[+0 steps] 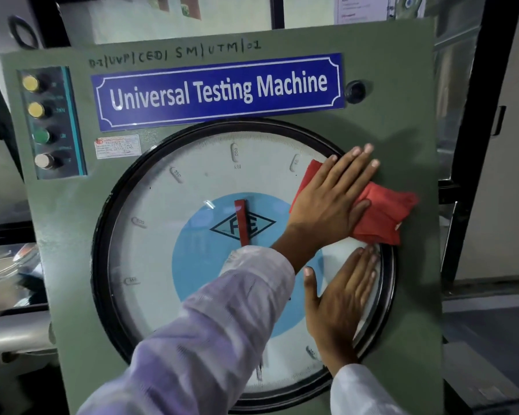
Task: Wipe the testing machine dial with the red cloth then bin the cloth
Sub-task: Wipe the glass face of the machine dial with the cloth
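Wiping step, I judge: left hand [330,196], fingers flat, presses the red cloth [384,211] at the dial [168,250] rim, right hand [339,298] flat below; next, sweep leftwards.

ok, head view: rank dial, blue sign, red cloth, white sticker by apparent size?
1. dial
2. blue sign
3. red cloth, partly hidden under the left hand
4. white sticker, clearly smallest

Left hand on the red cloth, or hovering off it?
Touching. The head view shows the left hand flat on the red cloth, straight fingers and thumb overlapping it, pressing it against the dial edge.
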